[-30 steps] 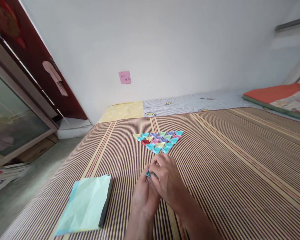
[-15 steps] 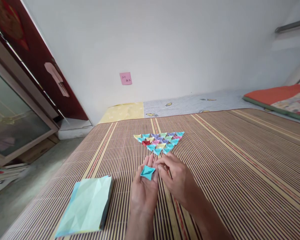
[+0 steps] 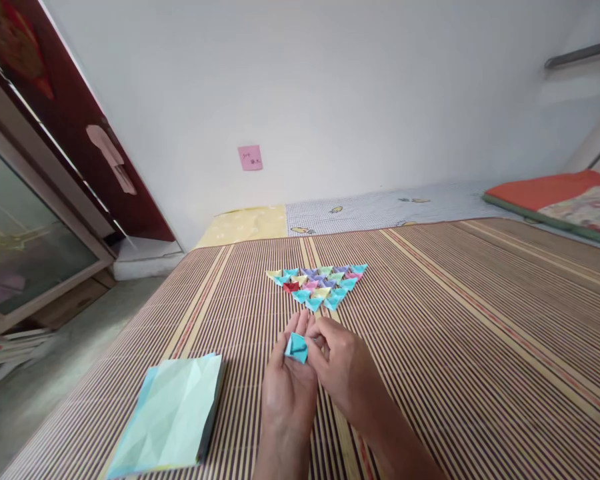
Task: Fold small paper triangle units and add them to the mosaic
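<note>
The right hand (image 3: 343,370) has closed in on the blue paper piece (image 3: 296,347), which lay flat and spread wide across the left hand's fingers half a second ago and now stands narrower and more upright. The left hand (image 3: 289,390) is turned palm up with its fingers stretched out and slightly apart, the piece resting on their tips. The right hand's thumb and fingers are pinched together on the right edge of the piece. Both hands hover low over a striped woven mat (image 3: 480,320), near its middle.

Just beyond the fingertips, flat on the mat, lies a triangle of small folded paper pieces (image 3: 319,285) in blue, pink, yellow, purple and red, its point turned toward the person; it is near the hands but not touching them. To the left of the left forearm sits a stack of pale green paper sheets (image 3: 167,417), well apart from the triangle. A pink note (image 3: 250,158) is stuck on the white wall behind, and an orange cushion (image 3: 545,189) lies at the far right.
</note>
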The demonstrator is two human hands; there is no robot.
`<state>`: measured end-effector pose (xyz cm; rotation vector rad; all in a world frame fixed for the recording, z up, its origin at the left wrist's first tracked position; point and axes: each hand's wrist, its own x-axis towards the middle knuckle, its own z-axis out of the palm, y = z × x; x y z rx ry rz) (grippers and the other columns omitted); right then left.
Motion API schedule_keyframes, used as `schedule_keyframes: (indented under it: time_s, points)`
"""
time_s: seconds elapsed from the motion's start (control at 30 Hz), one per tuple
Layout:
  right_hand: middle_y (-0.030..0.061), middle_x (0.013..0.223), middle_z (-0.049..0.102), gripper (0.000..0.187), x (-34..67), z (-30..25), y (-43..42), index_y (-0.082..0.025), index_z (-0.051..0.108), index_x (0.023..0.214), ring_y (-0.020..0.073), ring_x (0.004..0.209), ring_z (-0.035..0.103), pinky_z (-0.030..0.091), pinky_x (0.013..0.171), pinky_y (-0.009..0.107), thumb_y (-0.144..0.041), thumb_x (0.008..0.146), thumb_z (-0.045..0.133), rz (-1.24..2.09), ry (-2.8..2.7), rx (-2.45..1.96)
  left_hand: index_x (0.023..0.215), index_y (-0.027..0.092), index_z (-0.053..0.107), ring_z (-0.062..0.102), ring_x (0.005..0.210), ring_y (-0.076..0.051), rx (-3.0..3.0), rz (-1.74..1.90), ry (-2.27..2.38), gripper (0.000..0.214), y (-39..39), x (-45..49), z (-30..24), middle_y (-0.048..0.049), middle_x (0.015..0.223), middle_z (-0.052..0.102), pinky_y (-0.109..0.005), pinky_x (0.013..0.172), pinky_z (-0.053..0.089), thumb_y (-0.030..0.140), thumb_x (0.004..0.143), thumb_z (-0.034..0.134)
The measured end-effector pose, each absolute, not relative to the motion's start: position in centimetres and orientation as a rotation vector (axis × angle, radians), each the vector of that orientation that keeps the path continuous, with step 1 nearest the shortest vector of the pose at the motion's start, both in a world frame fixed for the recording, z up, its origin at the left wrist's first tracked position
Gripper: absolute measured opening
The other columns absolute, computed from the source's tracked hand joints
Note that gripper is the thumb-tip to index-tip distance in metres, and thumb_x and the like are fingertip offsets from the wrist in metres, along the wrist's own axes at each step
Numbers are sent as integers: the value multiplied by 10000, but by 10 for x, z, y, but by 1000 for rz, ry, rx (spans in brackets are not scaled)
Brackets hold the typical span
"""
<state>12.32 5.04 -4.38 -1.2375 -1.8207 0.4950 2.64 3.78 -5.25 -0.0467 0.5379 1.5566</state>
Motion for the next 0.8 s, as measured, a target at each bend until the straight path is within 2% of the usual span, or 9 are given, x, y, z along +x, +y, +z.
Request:
schedule_keyframes:
  time_s: [0.17,0.23,0.33,0.5,0.7,0.8]
  points:
    - [-1,715,628,169,125,-44,52,-199,541,723,145,625,585,373,589,238,-146,883,548,589,-1843,-1294,1468,78,523,627,1300,-309,-24,1518,717,460,42,18,-57,-233,1385,660,-469,1137,466,213,1041,415]
    - [-5,691,625,180,133,-45,57,-199,547,716,143,610,583,365,581,231,-137,886,544,594,-1866,-1339,1414,54,566,629,1298,-302,2,1546,838,437,45,11,-61,-240,1366,670,-443,1118,489,204,1044,389]
    - [-9,660,631,196,151,-50,69,-199,557,700,142,599,591,347,566,222,-117,878,548,567,-1907,-1416,1353,54,609,643,1279,-297,47,1619,949,407,48,-2,-68,-240,1365,670,-423,1110,495,194,1033,400]
    - [5,674,664,223,175,-69,91,-185,588,684,149,628,620,342,579,224,-71,867,535,502,-1882,-1543,1322,69,622,622,1302,-298,36,1602,993,381,52,-12,-75,-242,1337,684,-453,1122,466,150,1002,433]
    - [2,703,663,205,172,-96,128,-163,636,720,147,691,639,396,621,231,-59,888,583,406,-1894,-1675,1311,29,603,601,1323,-316,-3,1558,991,386,54,-13,-73,-262,1317,685,-448,1124,459,87,954,468]
    - [1,796,679,152,166,-106,148,-141,665,834,155,753,661,522,718,294,-196,972,636,391,-1935,-1742,1275,52,624,621,1303,-311,-7,1558,983,365,53,-14,-70,-246,1296,700,-437,1087,508,68,941,477]
